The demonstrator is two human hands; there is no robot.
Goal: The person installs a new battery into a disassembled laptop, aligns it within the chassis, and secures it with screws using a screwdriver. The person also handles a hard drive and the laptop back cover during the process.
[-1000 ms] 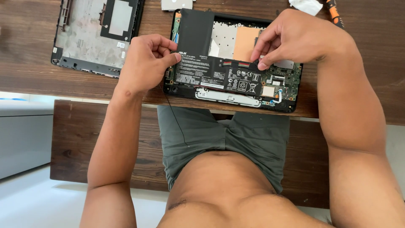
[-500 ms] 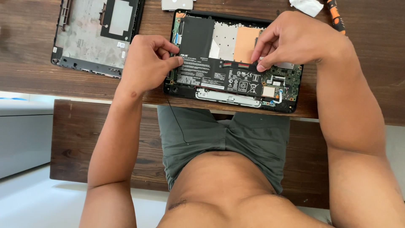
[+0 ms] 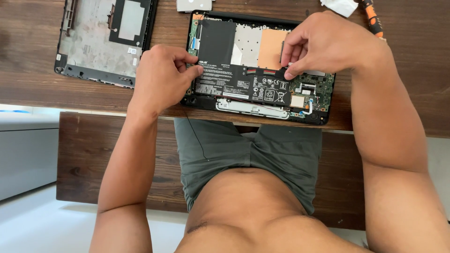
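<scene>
An opened laptop base (image 3: 323,117) lies on the wooden table (image 3: 28,89), its circuit board and copper sheet exposed. A long black battery (image 3: 243,84) runs across the inside. My left hand (image 3: 161,77) pinches the battery's left end with thumb and fingers. My right hand (image 3: 323,44) pinches its right end near the green board. Both hands rest on the laptop's edges.
The laptop's removed grey bottom cover (image 3: 105,40) lies upside down at the left. An orange-handled tool (image 3: 372,16) and a white cloth (image 3: 340,5) sit at the top right. A thin black wire (image 3: 197,138) hangs over the table's front edge onto my lap.
My left hand's fingers have shifted slightly along the battery's left end. The right hand holds its place.
</scene>
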